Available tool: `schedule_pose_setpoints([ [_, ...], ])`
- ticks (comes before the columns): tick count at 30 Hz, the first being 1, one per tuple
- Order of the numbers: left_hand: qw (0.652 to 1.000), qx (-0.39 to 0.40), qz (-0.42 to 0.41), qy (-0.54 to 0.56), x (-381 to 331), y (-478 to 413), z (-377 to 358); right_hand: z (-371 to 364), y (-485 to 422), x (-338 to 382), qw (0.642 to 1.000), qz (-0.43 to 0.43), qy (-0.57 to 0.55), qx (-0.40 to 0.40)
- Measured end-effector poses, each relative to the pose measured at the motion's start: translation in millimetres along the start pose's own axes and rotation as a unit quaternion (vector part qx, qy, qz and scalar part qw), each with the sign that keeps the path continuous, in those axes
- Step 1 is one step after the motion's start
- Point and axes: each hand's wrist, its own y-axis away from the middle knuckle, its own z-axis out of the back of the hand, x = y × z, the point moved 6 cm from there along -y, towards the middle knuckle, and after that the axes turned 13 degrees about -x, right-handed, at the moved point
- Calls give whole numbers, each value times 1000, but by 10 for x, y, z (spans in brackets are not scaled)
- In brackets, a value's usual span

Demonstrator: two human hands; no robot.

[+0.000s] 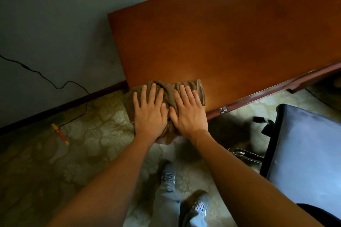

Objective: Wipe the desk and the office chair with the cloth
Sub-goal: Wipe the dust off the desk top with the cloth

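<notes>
Nearest the camera I see grey shoes and pale trouser legs on patterned carpet. At right stands the office chair, its blue padded cushion smooth and round-cornered. Its dark frame is close to the desk front and narrows the floor on that side. A yellow-and-red stick lies on the carpet at left, by a thin black cable.

Both forearms reach forward. The left hand and right hand lie flat, fingers straight and slightly spread, thumbs nearly touching, pressing the cloth. This brown, nubby cloth is bunched over the near left corner of the desk and hangs past the edge.

The desk top is smooth, glossy reddish wood, running open from the hands towards the grey wall.
</notes>
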Motion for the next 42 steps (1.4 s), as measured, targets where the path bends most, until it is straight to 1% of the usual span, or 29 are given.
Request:
schedule_pose_setpoints([
  [4, 999, -3, 5, 39, -136, 165, 51, 55, 207, -85, 1000, 8, 12, 5],
  [7, 997, 7, -10, 70, -159, 212, 58, 95, 330, -107, 999, 3, 28, 19],
  [14, 997, 20, -47, 63, -356, 156, 54, 89, 408, -291, 999, -25, 29, 36],
  [21, 993, 33, -76, 80, -689, -135, 22, 140, 296, -636, 993, -111, 16, 44],
  [29, 986, 42, -133, 88, -1144, -593, -80, 228, 126, -1132, 974, -224, 29, 10],
  [33, 982, 39, -166, 86, -1345, -857, -128, 225, 18, -1355, 962, -270, 25, 7],
  [36, 979, 36, -184, 79, -1516, -1016, -174, 249, -58, -1558, 959, -282, 33, -18],
  [39, 977, 26, -196, 75, -1681, -1159, -197, 247, -115, -1753, 960, -277, 47, -15],
  [42, 976, 25, -206, 72, -1852, -1345, -221, 278, -206, -1937, 953, -295, 51, -35],
])
